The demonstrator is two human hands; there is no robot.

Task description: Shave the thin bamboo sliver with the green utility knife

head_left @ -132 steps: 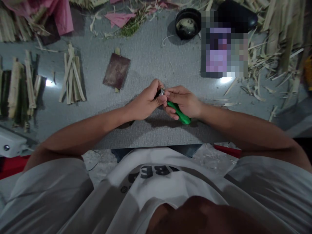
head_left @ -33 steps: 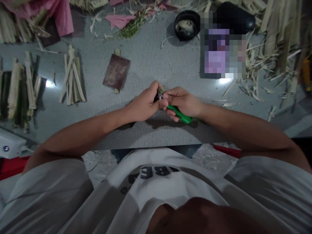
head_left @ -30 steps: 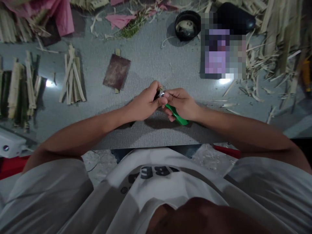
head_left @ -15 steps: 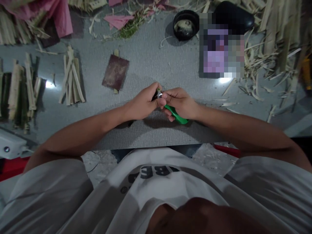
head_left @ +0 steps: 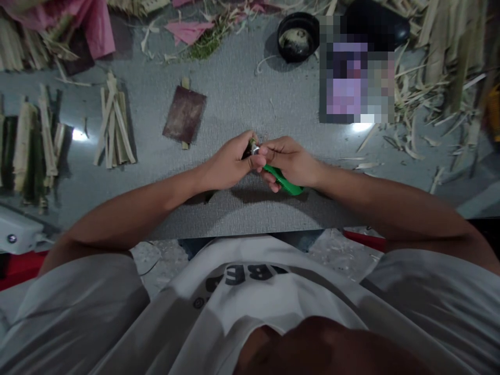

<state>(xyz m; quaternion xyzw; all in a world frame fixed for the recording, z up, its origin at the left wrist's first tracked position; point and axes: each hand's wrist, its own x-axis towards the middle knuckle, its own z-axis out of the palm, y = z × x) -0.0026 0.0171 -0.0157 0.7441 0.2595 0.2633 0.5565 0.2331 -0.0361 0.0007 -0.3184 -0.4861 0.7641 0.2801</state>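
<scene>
My right hand [head_left: 295,161] is closed round the green handle of a utility knife [head_left: 288,183], whose short metal end [head_left: 255,149] points toward my other hand. Thumb and fingers of my left hand [head_left: 228,162] are closed on a narrow greenish bamboo strip [head_left: 252,141], of which only a small end shows. The two hands meet just above the table's near side, their thumbs close together at the metal. A dark green tip [head_left: 209,196] shows below my left wrist; whether it belongs to the same strip I cannot tell.
Left of my hands lie a brown sandpaper piece [head_left: 185,114] over a strip, a small pile of bamboo strips [head_left: 114,125] and darker strips [head_left: 32,151]. Behind are a black bowl [head_left: 298,37], pink plastic [head_left: 189,31] and a black object [head_left: 377,23]. Shavings [head_left: 414,140] litter the right.
Both hands keep their hold and place, with only a very slight shift at the fingers. The whole view has moved by a few pixels.
</scene>
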